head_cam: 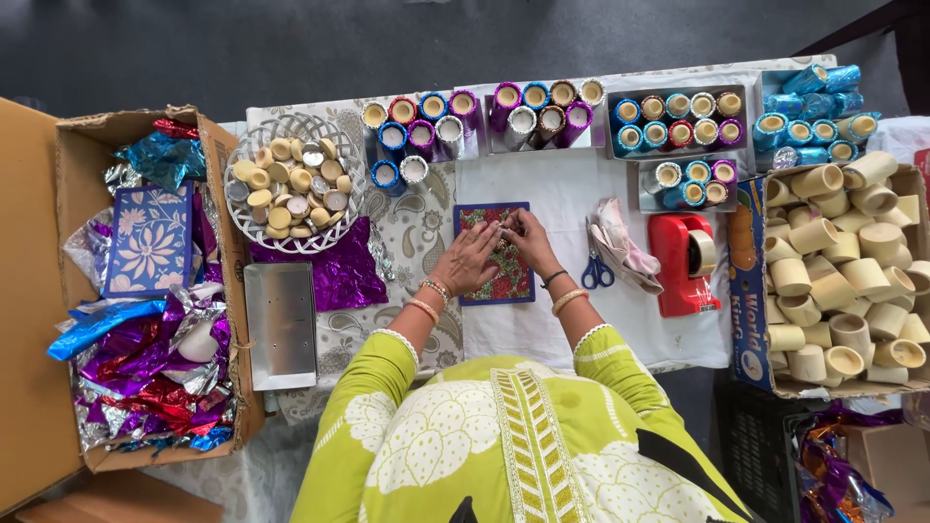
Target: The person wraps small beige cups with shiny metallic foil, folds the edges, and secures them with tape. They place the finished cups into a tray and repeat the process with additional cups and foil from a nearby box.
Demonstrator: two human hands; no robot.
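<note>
The left hand [469, 258] and right hand [529, 238] meet over a blue-edged floral mat [496, 254], fingertips pinched together on something small and silvery. Scissors [596, 272] lie just right of the right-hand fingers.

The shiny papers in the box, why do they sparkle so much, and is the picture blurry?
In the head view, soft even light glints off the crinkled foil scraps, giving small bright spots; shadows are faint; the left hand and right hand look sharp, and the edges bend slightly.
</note>
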